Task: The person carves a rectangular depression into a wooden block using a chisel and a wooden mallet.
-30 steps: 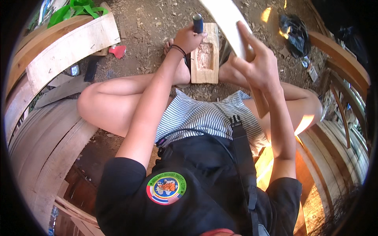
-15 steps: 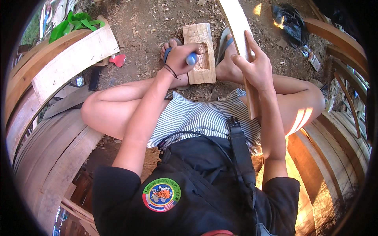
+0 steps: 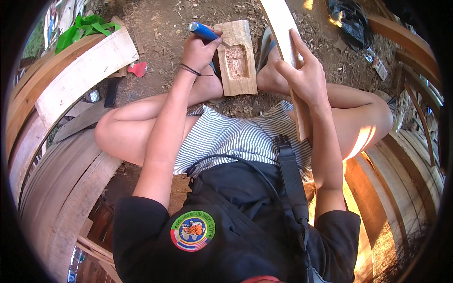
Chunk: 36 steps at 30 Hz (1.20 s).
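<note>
Blue-handled tool [image 3: 203,31] is sitting top centre of the frame, left hand [image 3: 200,49] closing around it, long axis running up-left to down-right. Carved wooden block [image 3: 238,57] is lying just right of that hand on the dirt floor [image 3: 160,28], hollow facing up, nearer the left hand than the right. Right hand [image 3: 304,78] is gripping a long pale plank [image 3: 288,52], running top to centre right. Count: one tool, one block, one plank.

Pale smooth wooden slat [image 3: 283,28] — rough carved wooden block [image 3: 237,59].
</note>
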Tool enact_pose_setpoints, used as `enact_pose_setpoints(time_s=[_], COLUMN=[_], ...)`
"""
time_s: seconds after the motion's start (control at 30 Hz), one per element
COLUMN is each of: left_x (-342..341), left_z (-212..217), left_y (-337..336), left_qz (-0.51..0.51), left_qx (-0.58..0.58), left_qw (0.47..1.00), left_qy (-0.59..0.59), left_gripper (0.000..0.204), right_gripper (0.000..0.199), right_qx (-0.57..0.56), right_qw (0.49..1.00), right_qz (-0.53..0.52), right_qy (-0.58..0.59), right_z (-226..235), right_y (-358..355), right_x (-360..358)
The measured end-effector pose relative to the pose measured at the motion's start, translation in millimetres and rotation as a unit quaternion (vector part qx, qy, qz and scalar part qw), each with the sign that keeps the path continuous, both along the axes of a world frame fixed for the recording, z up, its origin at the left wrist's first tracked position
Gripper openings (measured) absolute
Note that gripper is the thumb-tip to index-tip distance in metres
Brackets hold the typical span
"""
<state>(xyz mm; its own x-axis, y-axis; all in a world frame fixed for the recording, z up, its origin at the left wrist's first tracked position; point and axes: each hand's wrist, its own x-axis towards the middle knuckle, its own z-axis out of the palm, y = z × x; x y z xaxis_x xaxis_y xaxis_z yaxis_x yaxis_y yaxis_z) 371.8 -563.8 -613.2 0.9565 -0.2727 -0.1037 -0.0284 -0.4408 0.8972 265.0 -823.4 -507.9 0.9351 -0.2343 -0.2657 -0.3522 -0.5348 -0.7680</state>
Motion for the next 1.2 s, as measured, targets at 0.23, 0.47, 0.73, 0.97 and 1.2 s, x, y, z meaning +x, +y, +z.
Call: enact_pose_setpoints(time_s=[0.23, 0.47, 0.73, 0.97, 1.2], left_x=[1.2, -1.2, 3.4, 1.8, 2.1], left_z=[-0.8, -1.4, -3.1, 1.8, 4.8], left_y=[0.8, -0.5, 4.3, 1.2, 1.4], left_qz=[-0.007, 0.015, 0.012, 0.013, 0.009], left_qx=[0.069, 0.046, 0.041, 0.06, 0.085], left_qw=[0.997, 0.997, 0.997, 0.996, 0.995], left_qy=[-0.031, -0.062, -0.061, -0.061, -0.049], left_gripper=[0.023, 0.02, 0.02, 0.021, 0.019], right_gripper=[0.089, 0.089, 0.089, 0.089, 0.089], right_qx=[-0.003, -0.004, -0.015, -0.03, -0.029], right_qw=[1.0, 0.999, 0.999, 0.999, 0.999], right_qz=[0.0, 0.01, 0.015, 0.018, 0.017], right_qy=[0.025, 0.033, 0.039, 0.03, 0.037], right_z=[-0.9, -2.3, -1.2, -3.1, -3.1], right_y=[1.9, 7.6, 9.9, 10.1, 10.1], right_x=[2.2, 4.3, 5.4, 4.4, 3.7])
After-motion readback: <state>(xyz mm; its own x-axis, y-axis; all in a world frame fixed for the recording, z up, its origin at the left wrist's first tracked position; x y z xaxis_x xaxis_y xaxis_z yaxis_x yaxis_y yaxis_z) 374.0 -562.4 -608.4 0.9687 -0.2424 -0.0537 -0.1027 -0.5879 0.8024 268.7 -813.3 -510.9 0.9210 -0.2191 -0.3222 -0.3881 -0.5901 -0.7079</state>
